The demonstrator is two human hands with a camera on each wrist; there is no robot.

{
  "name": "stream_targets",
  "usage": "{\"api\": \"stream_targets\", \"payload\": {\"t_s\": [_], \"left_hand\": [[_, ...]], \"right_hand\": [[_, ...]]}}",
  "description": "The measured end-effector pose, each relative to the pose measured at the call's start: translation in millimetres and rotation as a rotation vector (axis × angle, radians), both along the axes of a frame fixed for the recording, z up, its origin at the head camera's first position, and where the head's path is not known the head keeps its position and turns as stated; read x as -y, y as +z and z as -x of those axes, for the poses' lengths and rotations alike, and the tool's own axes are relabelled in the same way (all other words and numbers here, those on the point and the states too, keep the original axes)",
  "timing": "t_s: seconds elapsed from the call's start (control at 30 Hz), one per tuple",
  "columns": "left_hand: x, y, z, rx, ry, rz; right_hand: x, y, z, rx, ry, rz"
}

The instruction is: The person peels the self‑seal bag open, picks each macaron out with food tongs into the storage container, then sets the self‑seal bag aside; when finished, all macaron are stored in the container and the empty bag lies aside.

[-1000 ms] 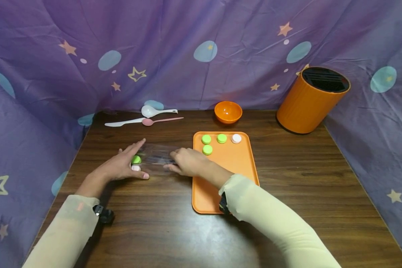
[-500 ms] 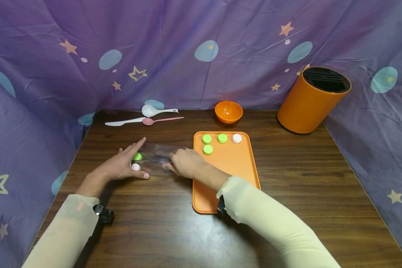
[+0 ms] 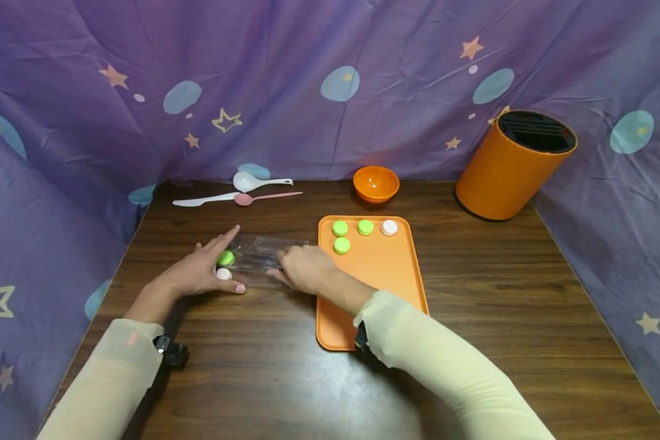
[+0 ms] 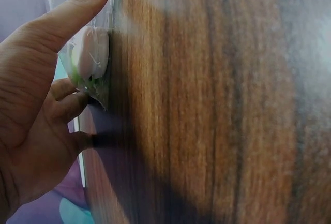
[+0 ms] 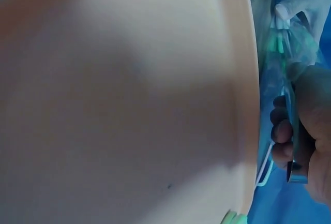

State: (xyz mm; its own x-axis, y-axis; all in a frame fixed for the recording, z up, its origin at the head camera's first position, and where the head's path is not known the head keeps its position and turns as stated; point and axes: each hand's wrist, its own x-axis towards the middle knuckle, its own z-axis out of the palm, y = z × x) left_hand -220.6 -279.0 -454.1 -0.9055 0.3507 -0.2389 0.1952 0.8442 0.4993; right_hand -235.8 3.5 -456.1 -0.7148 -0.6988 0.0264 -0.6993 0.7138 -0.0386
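Note:
A clear plastic bag [image 3: 253, 252] lies on the table to the left of the orange tray. Inside its left end are a green macaron [image 3: 227, 258] and a white macaron [image 3: 223, 274]. My left hand [image 3: 200, 269] holds this end, thumb in front and fingers behind; in the left wrist view the thumb crosses the film above the pale macaron [image 4: 94, 53]. My right hand [image 3: 308, 267] is at the bag's right end. The right wrist view shows its fingers curled round narrow metal tongs [image 5: 296, 169], which point towards the green macaron [image 5: 276, 42]. Their tips are hard to make out.
The orange tray [image 3: 379, 281] bears several green macarons and a white macaron [image 3: 389, 227] at its far end. Behind are a white ladle [image 3: 247, 181], a white knife [image 3: 198, 201], a pink spoon [image 3: 244, 199], an orange bowl [image 3: 376, 184] and an orange knife block [image 3: 511, 168].
The green macaron in the bag has shifted slightly to the right and away from me. My right hand has barely moved, and my left hand stays in place.

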Motion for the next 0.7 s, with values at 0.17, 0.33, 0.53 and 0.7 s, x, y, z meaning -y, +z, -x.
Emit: {"api": "stream_targets", "payload": {"t_s": [0.17, 0.33, 0.53, 0.7], "left_hand": [[1, 0.9, -0.9, 0.002, -0.004, -0.008], [1, 2.4, -1.1, -0.018, -0.032, -0.014], [0, 5.5, -2.9, -0.036, -0.063, -0.012], [-1, 7.6, -3.2, -0.024, -0.067, 0.002]], "right_hand": [[-5, 0.6, 1.0, -0.030, 0.010, -0.004], [-19, 0.7, 0.8, -0.065, 0.028, 0.015], [-44, -1.6, -0.7, -0.100, 0.028, 0.031], [-66, -0.2, -2.1, -0.088, 0.003, 0.044]]}}
